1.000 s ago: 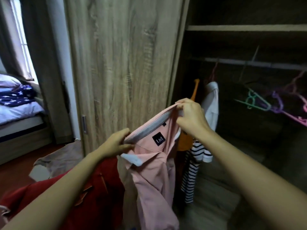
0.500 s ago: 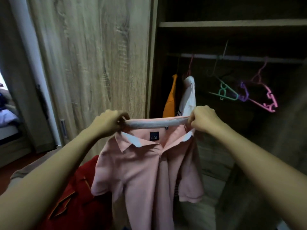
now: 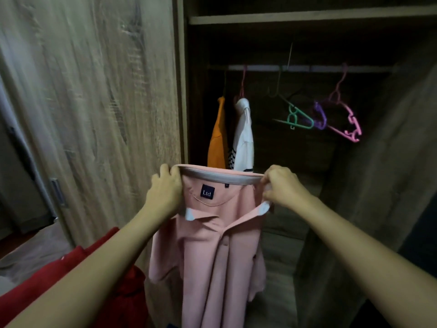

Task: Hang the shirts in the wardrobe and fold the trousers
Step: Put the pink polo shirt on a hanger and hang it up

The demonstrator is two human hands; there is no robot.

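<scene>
While both hands hold it up by the collar (image 3: 220, 177), the pink shirt (image 3: 212, 245) hangs below the rail (image 3: 307, 68) of the open wardrobe and nearer the camera than the rail, its front facing the person and its body dropping straight down. The left hand (image 3: 163, 190) has its fingers curled round the collar's left end, and the right hand (image 3: 281, 188) pinches the right end, so the two hands are apart with the grey-lined collar band stretched flat between them. A navy label (image 3: 208, 191) reading "Ltd" shows just inside the neck. On the rail, towards its left end, an orange shirt (image 3: 217, 138) and a white shirt (image 3: 244, 136) hang side by side, touching, with a striped patch showing between them low down. Further right along the rail hang a green hanger (image 3: 299, 119), a purple hanger (image 3: 320, 117) and a pink hanger (image 3: 350, 124), all bare and bunched together at a tilt. Above the rail runs a shelf (image 3: 307, 17). Left of the rail stands the wooden door (image 3: 94, 102), and far below the rail, at the lower left, a red garment (image 3: 59, 280) lies under the left forearm.
</scene>
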